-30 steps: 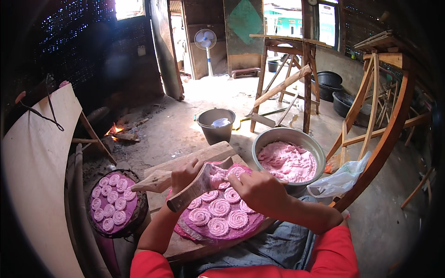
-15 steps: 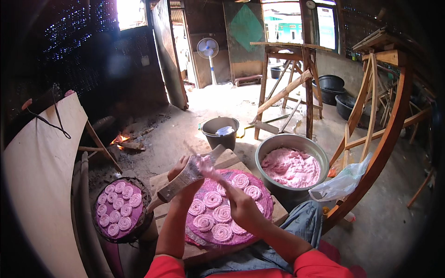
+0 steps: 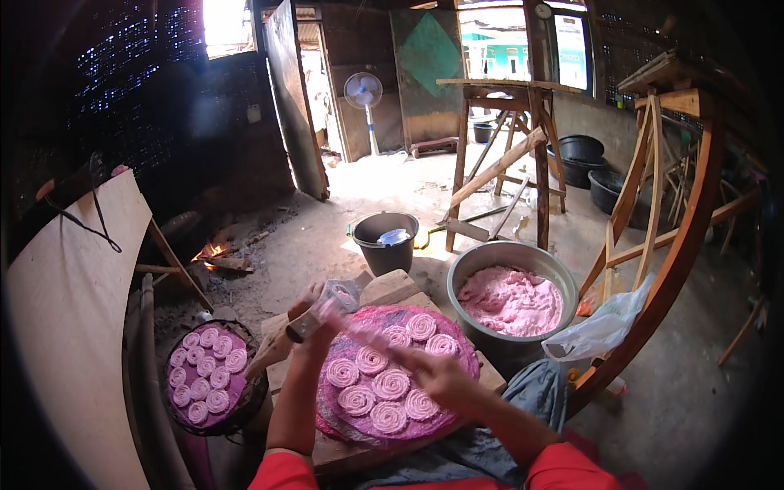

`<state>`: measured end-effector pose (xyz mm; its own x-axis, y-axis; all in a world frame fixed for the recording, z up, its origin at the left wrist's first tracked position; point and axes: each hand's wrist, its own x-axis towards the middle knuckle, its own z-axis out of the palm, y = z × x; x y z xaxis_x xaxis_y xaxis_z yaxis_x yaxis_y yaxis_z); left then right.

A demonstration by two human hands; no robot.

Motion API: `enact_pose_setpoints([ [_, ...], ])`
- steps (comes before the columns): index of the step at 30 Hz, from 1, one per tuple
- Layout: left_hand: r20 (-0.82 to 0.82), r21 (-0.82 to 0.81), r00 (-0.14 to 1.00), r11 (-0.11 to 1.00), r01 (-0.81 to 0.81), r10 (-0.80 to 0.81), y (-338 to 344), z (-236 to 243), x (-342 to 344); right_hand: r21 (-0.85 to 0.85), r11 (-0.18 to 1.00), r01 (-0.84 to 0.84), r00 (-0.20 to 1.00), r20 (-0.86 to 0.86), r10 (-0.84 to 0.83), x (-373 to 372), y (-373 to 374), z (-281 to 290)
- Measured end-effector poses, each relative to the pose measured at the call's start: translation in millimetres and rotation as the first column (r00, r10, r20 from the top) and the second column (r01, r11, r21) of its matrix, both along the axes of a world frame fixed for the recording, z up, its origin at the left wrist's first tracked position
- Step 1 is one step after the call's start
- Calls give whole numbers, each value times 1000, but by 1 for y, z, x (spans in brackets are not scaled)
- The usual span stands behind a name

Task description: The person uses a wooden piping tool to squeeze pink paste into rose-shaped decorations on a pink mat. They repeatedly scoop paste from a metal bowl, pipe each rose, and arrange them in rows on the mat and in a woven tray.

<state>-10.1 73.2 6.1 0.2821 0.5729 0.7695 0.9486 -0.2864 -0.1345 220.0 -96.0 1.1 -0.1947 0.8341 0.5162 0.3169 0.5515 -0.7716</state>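
My left hand [image 3: 304,304] is closed around a long wooden tool [image 3: 268,351] with a pale, hollow-looking end. In my right hand [image 3: 445,377] is a stick [image 3: 377,341] smeared with pink dough, its far end blurred beside the wooden tool's end. Beneath both hands lies a round pink mat [image 3: 328,415] bearing several piped swirls of pink dough [image 3: 392,384]. My forearms hide parts of the mat's edges.
A grey tub [image 3: 454,304] of pink dough stands right of the mat; a plastic bag [image 3: 604,327] hangs beside it. At left is a round tray [image 3: 229,406] of more swirls. A dark bucket [image 3: 384,255] stands ahead. Fire [image 3: 211,251] burns at far left. Wooden stands [image 3: 535,180] rise beyond.
The wooden tool has tipped and come lower and left with my left hand. My right hand has shifted slightly right and down, and the dough-smeared stick now slants across the mat's upper part.
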Motion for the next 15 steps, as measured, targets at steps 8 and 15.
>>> enact_pose_setpoints([
  [8,712,126,601,908,401,-364,-63,35,-62,309,588,747,349,571,-743,121,46,8],
  [15,601,798,-754,-144,585,264,-88,38,5,-111,151,-982,116,-993,25,-17,-14,-53],
])
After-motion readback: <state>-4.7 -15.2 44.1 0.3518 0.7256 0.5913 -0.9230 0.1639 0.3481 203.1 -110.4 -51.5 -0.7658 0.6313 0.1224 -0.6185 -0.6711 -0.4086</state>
